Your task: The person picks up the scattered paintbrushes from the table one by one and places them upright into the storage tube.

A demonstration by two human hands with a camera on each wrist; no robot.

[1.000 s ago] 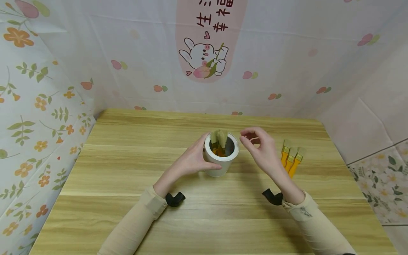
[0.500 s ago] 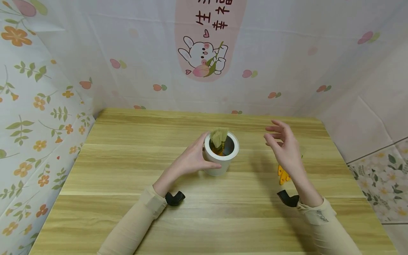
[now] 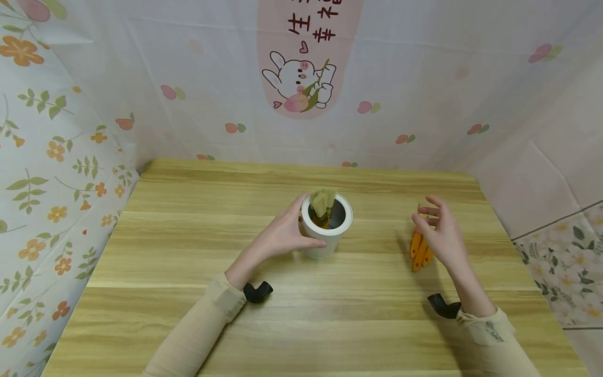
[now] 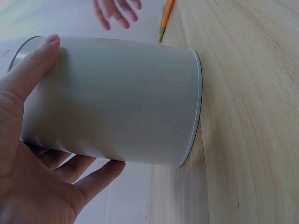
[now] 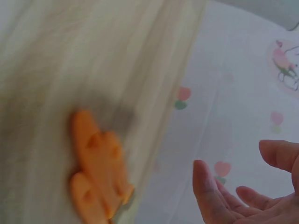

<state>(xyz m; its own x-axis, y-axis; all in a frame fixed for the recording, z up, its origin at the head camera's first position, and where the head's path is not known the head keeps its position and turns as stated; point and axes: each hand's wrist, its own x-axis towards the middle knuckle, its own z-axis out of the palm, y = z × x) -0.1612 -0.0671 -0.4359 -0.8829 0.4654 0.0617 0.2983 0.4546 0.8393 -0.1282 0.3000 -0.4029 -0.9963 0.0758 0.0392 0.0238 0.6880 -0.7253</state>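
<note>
A white cylindrical pot [image 3: 326,232] stands upright at the middle of the wooden table [image 3: 188,262]. Orange-handled brushes [image 3: 323,207] stick out of it, bristles up. My left hand [image 3: 281,235] grips the pot's left side, thumb and fingers curled round the wall [image 4: 117,98]. My right hand [image 3: 440,230] hovers with relaxed, spread fingers just over several orange-handled brushes [image 3: 418,252] lying flat at the right; it holds nothing. In the right wrist view the orange handles [image 5: 96,172] are blurred and my fingertips [image 5: 210,196] are apart from them.
Patterned cloth walls close in the table at the back and both sides. The table's right edge runs close beyond the loose brushes. A black wrist mount sits on each forearm.
My right hand has moved right and down from beside the pot's rim to above the loose brushes. The left hand and the pot have stayed put.
</note>
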